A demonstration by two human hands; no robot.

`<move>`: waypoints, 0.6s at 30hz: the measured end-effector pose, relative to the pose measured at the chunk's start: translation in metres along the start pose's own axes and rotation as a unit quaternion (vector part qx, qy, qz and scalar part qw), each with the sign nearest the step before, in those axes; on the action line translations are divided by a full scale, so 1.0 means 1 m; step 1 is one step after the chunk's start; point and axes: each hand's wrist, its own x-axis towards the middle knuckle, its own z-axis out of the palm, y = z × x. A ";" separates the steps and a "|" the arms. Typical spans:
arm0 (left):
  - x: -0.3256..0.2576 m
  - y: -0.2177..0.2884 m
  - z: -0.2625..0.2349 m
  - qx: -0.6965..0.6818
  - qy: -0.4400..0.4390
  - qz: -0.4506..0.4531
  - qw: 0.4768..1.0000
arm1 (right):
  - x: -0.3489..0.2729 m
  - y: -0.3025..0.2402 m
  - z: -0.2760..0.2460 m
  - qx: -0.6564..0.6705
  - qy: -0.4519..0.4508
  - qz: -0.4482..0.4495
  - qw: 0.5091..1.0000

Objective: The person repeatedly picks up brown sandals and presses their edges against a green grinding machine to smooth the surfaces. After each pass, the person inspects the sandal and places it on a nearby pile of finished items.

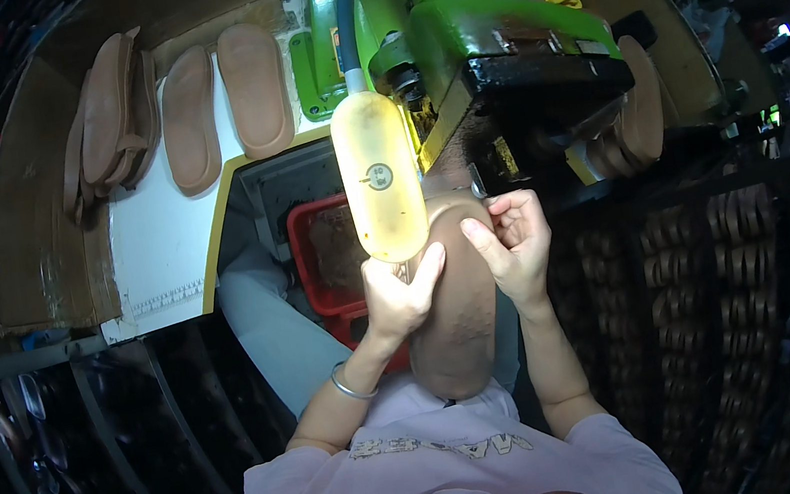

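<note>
I log: brown sole (454,309) in my hands; green machine (462,5) with black head; translucent yellow lamp cover (379,178); red bin (326,257); tan-brown soles (253,87) on white table (162,239) edged yellow; pale pink shirt (426,465); silver bangle (349,387).

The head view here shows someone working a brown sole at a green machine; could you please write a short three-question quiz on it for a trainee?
1. True or false: both hands grip the brown sole at the green machine.
2. What lies on the white surface at the upper left? A) loose brown soles B) scissors C) gloves
3. What does the left hand wear at the wrist?

Key
1. True: the left hand and the right hand hold its two edges, under the yellowish lamp.
2. A: two flat soles beside a leaning stack.
3. A metal bangle.
</note>
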 end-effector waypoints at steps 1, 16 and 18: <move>-0.006 -0.004 0.001 -0.028 0.027 -0.007 0.999 | 0.001 0.000 0.006 0.013 -0.002 -0.012 1.000; -0.020 -0.032 0.002 -0.058 0.047 0.100 0.992 | -0.064 0.033 -0.037 -0.032 -0.108 0.105 0.988; -0.010 -0.033 0.011 -0.034 0.033 0.084 0.995 | -0.100 0.046 -0.069 -0.009 -0.180 0.258 0.949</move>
